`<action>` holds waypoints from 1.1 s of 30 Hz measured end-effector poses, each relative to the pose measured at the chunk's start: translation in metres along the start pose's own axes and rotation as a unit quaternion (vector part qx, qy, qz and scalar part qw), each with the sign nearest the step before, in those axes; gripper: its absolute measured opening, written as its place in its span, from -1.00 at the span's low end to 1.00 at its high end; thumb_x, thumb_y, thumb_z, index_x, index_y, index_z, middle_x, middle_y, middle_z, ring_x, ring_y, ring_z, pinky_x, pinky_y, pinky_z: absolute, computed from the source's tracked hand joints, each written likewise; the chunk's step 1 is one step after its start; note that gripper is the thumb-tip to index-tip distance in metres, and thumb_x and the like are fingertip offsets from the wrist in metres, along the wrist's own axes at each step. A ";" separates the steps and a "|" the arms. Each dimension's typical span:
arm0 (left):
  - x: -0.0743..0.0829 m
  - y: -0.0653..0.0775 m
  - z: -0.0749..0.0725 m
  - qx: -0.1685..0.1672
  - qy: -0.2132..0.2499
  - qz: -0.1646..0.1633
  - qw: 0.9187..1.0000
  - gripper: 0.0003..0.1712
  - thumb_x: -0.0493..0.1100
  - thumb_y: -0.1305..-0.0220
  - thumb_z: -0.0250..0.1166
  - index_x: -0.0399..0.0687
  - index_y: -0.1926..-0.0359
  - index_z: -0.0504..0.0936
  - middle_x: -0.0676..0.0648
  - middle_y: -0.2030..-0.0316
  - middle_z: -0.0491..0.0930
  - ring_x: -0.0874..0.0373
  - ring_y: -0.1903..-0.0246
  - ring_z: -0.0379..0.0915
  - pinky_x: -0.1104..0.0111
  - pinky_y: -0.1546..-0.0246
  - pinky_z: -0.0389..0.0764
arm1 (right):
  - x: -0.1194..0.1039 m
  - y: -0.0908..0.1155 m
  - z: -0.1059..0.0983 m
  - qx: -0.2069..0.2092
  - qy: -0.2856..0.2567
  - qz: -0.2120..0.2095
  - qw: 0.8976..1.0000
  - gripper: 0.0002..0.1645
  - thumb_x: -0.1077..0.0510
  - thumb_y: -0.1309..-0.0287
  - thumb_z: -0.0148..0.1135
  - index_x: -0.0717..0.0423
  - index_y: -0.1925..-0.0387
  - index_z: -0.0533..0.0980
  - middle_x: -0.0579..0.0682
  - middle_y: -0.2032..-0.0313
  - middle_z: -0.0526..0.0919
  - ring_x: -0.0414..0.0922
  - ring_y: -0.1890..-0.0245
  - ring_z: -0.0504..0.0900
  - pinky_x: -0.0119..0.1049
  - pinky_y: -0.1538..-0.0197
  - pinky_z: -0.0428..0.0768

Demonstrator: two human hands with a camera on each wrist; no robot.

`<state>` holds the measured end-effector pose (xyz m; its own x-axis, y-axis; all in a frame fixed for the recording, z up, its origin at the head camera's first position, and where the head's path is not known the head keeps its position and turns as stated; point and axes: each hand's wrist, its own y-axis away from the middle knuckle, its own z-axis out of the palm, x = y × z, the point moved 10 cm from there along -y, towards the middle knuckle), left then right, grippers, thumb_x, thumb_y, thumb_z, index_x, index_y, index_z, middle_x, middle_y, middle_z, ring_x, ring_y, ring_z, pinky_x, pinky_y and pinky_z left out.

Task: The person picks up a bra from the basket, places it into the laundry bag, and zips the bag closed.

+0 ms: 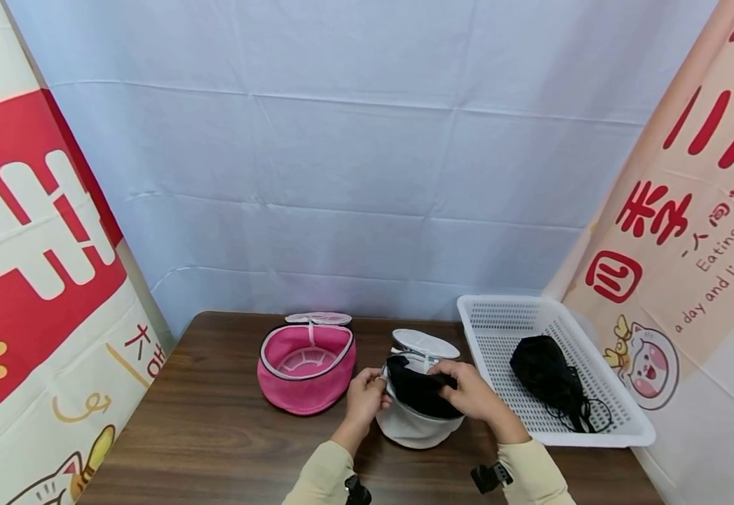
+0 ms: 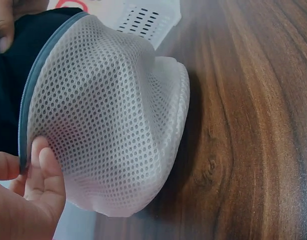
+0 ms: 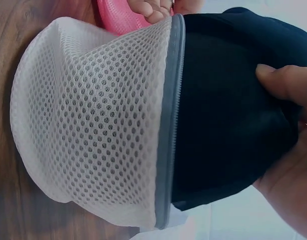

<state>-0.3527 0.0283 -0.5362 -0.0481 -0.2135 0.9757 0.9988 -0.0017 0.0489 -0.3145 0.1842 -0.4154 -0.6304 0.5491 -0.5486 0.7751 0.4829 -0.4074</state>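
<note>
A white mesh laundry bag (image 1: 418, 428) stands on the table with its round lid (image 1: 426, 344) flipped back. Black cloth (image 1: 420, 389) fills its mouth, partly inside and partly sticking out past the grey zipper (image 3: 169, 125). My left hand (image 1: 367, 400) pinches the zippered rim at the left; in the left wrist view its thumb and fingers (image 2: 46, 167) close on that edge. On the other side, my right hand (image 1: 467, 389) grips the black cloth, thumb (image 3: 278, 80) on top and the other fingers mostly hidden behind the fabric.
To the left stands a pink mesh laundry bag (image 1: 303, 393), unzipped, its lid (image 1: 318, 318) folded back. A white plastic basket (image 1: 594, 440) on the right holds a bundled black item with thin cords (image 1: 546, 375). Behind the wooden table (image 1: 228, 407) hangs a pale blue cloth (image 1: 354, 161).
</note>
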 end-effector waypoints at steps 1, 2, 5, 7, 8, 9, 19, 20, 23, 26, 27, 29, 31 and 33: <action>0.001 0.000 0.000 0.002 0.002 -0.001 1.000 -0.86 -0.35 -0.27 0.10 -0.36 0.19 0.50 -0.04 0.60 0.44 0.23 0.72 0.40 0.41 0.66 0.50 | 0.000 0.000 0.000 -0.002 0.002 -0.002 1.000 -0.55 0.56 0.29 0.16 0.08 0.33 0.59 -0.12 0.31 0.62 -0.15 0.24 0.55 -0.23 0.19 0.51; 0.002 0.000 0.000 0.003 0.004 -0.001 1.000 -0.86 -0.35 -0.26 0.10 -0.36 0.19 0.51 -0.04 0.59 0.43 0.23 0.71 0.40 0.42 0.65 0.50 | -0.001 0.000 0.001 -0.005 0.002 -0.005 1.000 -0.54 0.57 0.31 0.15 0.09 0.34 0.59 -0.12 0.32 0.61 -0.16 0.25 0.55 -0.23 0.19 0.51; 0.002 -0.002 0.000 0.000 0.007 0.002 1.000 -0.85 -0.37 -0.27 0.10 -0.38 0.18 0.50 -0.06 0.58 0.43 0.21 0.69 0.41 0.42 0.63 0.50 | -0.001 0.000 0.002 -0.014 0.008 -0.011 1.000 -0.54 0.57 0.35 0.12 0.11 0.36 0.58 -0.12 0.34 0.61 -0.18 0.27 0.54 -0.24 0.21 0.50; 0.003 -0.003 0.001 -0.004 0.008 0.006 1.000 -0.84 -0.37 -0.28 0.09 -0.40 0.16 0.49 -0.07 0.56 0.44 0.21 0.67 0.41 0.43 0.62 0.49 | -0.001 0.000 0.003 -0.019 0.019 -0.013 1.000 -0.56 0.57 0.34 0.12 0.12 0.37 0.58 -0.12 0.35 0.61 -0.17 0.28 0.54 -0.23 0.21 0.50; 0.004 -0.003 0.001 -0.007 0.006 0.008 1.000 -0.83 -0.37 -0.28 0.09 -0.41 0.15 0.48 -0.07 0.56 0.44 0.21 0.67 0.41 0.43 0.62 0.49 | 0.000 0.000 0.003 -0.021 0.026 -0.012 0.999 -0.58 0.56 0.33 0.12 0.12 0.37 0.58 -0.12 0.35 0.61 -0.17 0.28 0.54 -0.23 0.21 0.51; 0.004 -0.002 0.002 -0.011 0.005 0.009 1.000 -0.82 -0.37 -0.28 0.08 -0.42 0.14 0.47 -0.08 0.56 0.45 0.21 0.66 0.41 0.43 0.61 0.49 | 0.000 0.000 0.004 -0.023 0.034 -0.011 0.999 -0.59 0.55 0.31 0.12 0.13 0.37 0.58 -0.11 0.36 0.61 -0.16 0.29 0.55 -0.22 0.21 0.51; 0.007 0.001 0.010 -0.040 0.003 0.011 0.999 -0.80 -0.40 -0.20 0.10 -0.43 0.14 0.46 -0.04 0.60 0.46 0.23 0.68 0.40 0.45 0.62 0.49 | 0.005 -0.003 0.018 -0.018 0.130 0.006 0.991 -0.76 0.41 0.25 0.27 0.12 0.42 0.56 -0.09 0.41 0.60 -0.18 0.42 0.53 -0.25 0.34 0.49; 0.007 0.002 0.010 -0.042 0.003 0.011 0.999 -0.80 -0.41 -0.20 0.10 -0.43 0.14 0.46 -0.04 0.60 0.46 0.22 0.68 0.41 0.44 0.62 0.49 | 0.005 -0.004 0.020 -0.016 0.137 0.007 0.990 -0.76 0.40 0.24 0.28 0.13 0.42 0.56 -0.07 0.41 0.60 -0.16 0.42 0.54 -0.23 0.34 0.50; 0.011 0.004 0.011 -0.048 0.000 0.013 0.999 -0.81 -0.43 -0.20 0.08 -0.45 0.15 0.46 -0.07 0.62 0.47 0.20 0.68 0.41 0.39 0.61 0.52 | 0.004 -0.006 0.026 -0.010 0.159 0.010 0.987 -0.77 0.39 0.23 0.30 0.18 0.38 0.56 0.00 0.37 0.61 -0.07 0.36 0.58 -0.18 0.31 0.52; 0.022 0.010 0.013 -0.057 -0.004 0.015 0.998 -0.80 -0.46 -0.20 0.06 -0.50 0.15 0.44 -0.11 0.61 0.48 0.18 0.67 0.42 0.36 0.58 0.53 | 0.005 -0.008 0.033 -0.005 0.185 0.012 0.983 -0.76 0.36 0.24 0.33 0.20 0.38 0.56 0.03 0.36 0.60 -0.03 0.34 0.58 -0.15 0.27 0.52; 0.026 0.012 0.014 -0.061 -0.005 0.017 0.998 -0.80 -0.46 -0.20 0.05 -0.51 0.15 0.43 -0.12 0.60 0.49 0.17 0.66 0.42 0.36 0.58 0.53 | 0.006 -0.009 0.035 -0.004 0.194 0.011 0.981 -0.75 0.36 0.26 0.34 0.20 0.39 0.56 0.03 0.37 0.59 -0.03 0.34 0.57 -0.15 0.27 0.52; 0.034 0.018 0.016 -0.067 -0.007 0.018 0.998 -0.80 -0.47 -0.20 0.04 -0.53 0.15 0.42 -0.14 0.59 0.50 0.17 0.65 0.43 0.37 0.57 0.54 | 0.008 -0.009 0.039 -0.006 0.208 0.008 0.978 -0.75 0.36 0.28 0.35 0.20 0.41 0.54 0.01 0.40 0.57 -0.04 0.36 0.56 -0.15 0.28 0.50; 0.040 0.022 0.017 -0.073 -0.003 0.018 0.997 -0.80 -0.46 -0.21 0.04 -0.53 0.15 0.42 -0.14 0.59 0.50 0.18 0.65 0.43 0.38 0.56 0.53 | 0.010 -0.010 0.043 -0.008 0.213 0.007 0.977 -0.76 0.36 0.28 0.36 0.20 0.43 0.52 0.01 0.43 0.55 -0.03 0.39 0.54 -0.15 0.30 0.49; 0.042 0.024 0.017 -0.077 -0.001 0.017 0.997 -0.81 -0.45 -0.21 0.06 -0.52 0.16 0.43 -0.14 0.59 0.50 0.19 0.66 0.43 0.38 0.56 0.53 | 0.012 -0.012 0.045 -0.012 0.215 0.012 0.977 -0.77 0.36 0.28 0.36 0.18 0.47 0.50 -0.01 0.45 0.53 -0.05 0.42 0.52 -0.16 0.33 0.47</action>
<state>-0.3310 0.0363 -0.4907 -0.0137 -0.2150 0.9765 0.9895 -0.1436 -0.0178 -0.3294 0.1541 -0.4502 -0.5746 0.7938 -0.1991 0.7924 0.4788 -0.3779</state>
